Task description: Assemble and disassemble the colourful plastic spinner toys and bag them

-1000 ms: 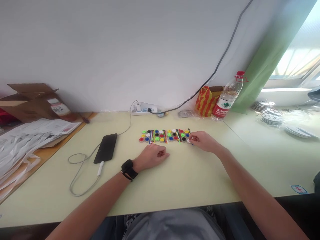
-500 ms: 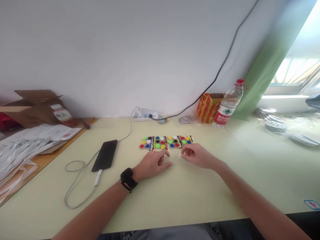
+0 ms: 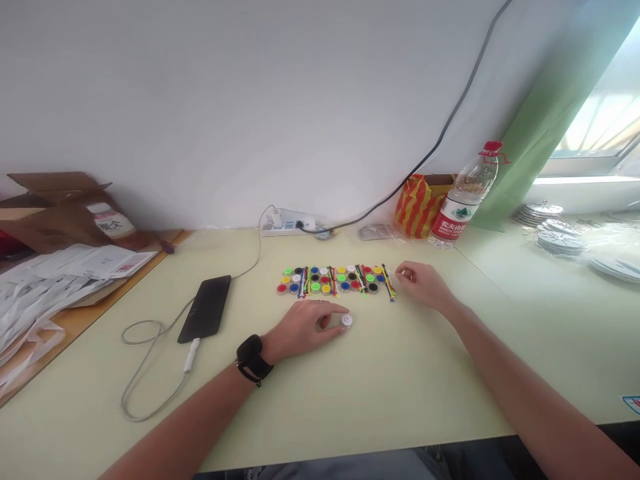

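Observation:
Between the thumb and index finger of my left hand (image 3: 310, 325) sits a small white round disc (image 3: 347, 321), on the table. Both fingertips are at its left side. My right hand (image 3: 423, 283) is at the right end of a row of coloured pieces, its fingers curled and thumb and index tips close together; whether something is between them is too small to tell. Nearest to it is a bundle of thin coloured plastic sticks (image 3: 389, 283). Further left in the row, round coloured discs (image 3: 326, 289) stand in groups, with more stick bundles (image 3: 303, 283) between them.
A black phone (image 3: 205, 308) on a grey cable lies at left. A power strip (image 3: 287, 223) runs along the wall. At the back right stand a water bottle (image 3: 457, 207) and a striped bag (image 3: 417, 205). White packets (image 3: 65, 287) cover the left side; metallic discs (image 3: 560, 237) are stacked far right.
My right hand has moved right and away to the row's end. The white disc now shows at my left fingertips. The discs and sticks at the right end show more fully.

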{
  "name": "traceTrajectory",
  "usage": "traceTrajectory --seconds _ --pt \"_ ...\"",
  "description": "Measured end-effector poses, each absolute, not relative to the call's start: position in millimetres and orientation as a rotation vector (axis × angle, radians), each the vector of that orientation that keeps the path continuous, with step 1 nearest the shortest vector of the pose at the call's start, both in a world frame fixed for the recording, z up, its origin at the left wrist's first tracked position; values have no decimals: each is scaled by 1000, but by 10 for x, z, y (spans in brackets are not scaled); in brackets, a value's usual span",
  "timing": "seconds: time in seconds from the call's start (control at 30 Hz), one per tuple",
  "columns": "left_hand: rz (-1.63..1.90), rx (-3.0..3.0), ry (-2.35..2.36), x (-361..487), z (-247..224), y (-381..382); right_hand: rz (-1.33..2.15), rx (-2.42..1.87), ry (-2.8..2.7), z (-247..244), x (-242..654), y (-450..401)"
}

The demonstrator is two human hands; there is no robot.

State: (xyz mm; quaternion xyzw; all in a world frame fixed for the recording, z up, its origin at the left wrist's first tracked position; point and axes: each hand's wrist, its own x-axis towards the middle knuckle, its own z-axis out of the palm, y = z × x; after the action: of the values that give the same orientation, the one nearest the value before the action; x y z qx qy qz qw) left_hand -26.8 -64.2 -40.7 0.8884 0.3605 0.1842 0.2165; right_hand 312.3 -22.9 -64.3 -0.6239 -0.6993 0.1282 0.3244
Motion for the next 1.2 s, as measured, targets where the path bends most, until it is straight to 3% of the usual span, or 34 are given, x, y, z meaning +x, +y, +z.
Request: traceTrajectory --seconds 0.5,0.83,1.2 --pt "535 2417 1015 -255 -382 -653 445 -1602 -2050 -750 3201 -186" --pt "511 2437 1032 -260 -391 -648 -22 -1591 -2005 -688 3361 -176" --pt "534 2450 1049 -245 -411 -648 283 -1529 -1876 -487 3243 -300"
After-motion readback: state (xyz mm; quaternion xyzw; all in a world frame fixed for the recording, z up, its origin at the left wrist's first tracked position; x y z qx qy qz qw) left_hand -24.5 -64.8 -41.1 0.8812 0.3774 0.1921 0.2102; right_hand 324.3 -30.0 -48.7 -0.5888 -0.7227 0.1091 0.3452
